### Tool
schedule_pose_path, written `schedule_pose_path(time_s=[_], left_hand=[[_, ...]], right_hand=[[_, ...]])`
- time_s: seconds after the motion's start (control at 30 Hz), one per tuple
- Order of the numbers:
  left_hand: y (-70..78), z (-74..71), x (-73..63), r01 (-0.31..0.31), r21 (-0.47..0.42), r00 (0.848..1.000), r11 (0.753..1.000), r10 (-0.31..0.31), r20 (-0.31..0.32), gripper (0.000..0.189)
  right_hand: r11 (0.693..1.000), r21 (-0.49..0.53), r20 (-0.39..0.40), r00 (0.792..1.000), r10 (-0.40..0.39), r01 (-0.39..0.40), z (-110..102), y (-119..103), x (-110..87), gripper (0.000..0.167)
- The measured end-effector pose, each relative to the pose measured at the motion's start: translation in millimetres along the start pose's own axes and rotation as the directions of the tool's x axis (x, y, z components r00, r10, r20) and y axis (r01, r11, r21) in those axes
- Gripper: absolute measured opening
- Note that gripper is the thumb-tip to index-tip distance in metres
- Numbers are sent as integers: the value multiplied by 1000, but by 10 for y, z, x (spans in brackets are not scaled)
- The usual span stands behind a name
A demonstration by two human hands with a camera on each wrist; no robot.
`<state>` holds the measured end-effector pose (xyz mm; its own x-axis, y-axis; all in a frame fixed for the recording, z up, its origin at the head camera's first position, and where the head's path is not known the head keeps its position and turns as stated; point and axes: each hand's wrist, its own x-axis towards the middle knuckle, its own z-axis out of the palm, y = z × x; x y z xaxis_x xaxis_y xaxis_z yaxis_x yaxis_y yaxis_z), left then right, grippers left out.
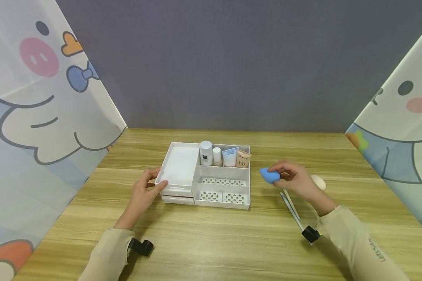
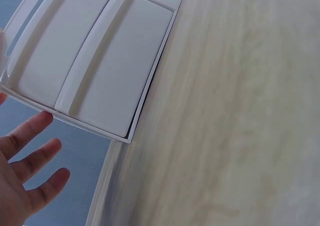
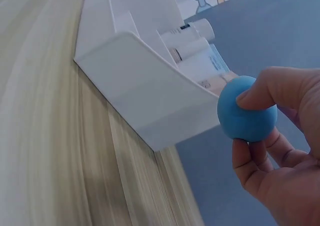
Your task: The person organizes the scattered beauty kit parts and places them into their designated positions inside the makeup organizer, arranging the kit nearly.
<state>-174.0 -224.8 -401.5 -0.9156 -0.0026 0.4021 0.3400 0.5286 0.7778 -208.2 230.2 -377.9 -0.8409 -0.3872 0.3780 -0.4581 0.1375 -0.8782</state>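
In the head view my right hand (image 1: 299, 182) pinches a blue makeup sponge (image 1: 268, 175), held just right of a white cosmetics organizer (image 1: 249, 197). Close up in the right wrist view, the thumb presses the near side of the sponge (image 3: 250, 118) and fingertips support it from below. My left hand (image 1: 143, 193) rests at the organizer's left front corner, with the thumb on the top edge and fingers along the side. In the left wrist view, that hand's fingers (image 2: 42, 188) are spread and loosely extended beside the organizer's drawer fronts (image 2: 115, 71).
A white-capped bottle (image 1: 206, 153), a small bottle (image 1: 217, 156), a blue-and-white tube (image 1: 230, 157) and a beige BB tube (image 1: 243, 159) stand in the back compartments. Right of the organizer lie two thin sticks (image 1: 291, 205), partly under the right wrist, and a cream-white rounded piece (image 1: 318, 182).
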Motion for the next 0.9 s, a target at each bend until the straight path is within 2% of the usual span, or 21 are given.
schedule_pose_path(time_s=[0.4, 0.63, 0.9], left_hand=[[-7, -3, 13, 0, 10, 1000, 1000, 0, 5, 38], [-14, 0, 6, 2, 6, 1000, 1000, -2, 2, 37], [-19, 1, 8, -1, 8, 1000, 1000, 1, -2, 37]], right_hand=[[998, -62, 57, 998, -8, 12, 268, -47, 58, 33], [997, -43, 107, 992, -66, 71, 432, -18, 110, 33], [995, -35, 129, 988, -88, 93, 640, -83, 140, 34]])
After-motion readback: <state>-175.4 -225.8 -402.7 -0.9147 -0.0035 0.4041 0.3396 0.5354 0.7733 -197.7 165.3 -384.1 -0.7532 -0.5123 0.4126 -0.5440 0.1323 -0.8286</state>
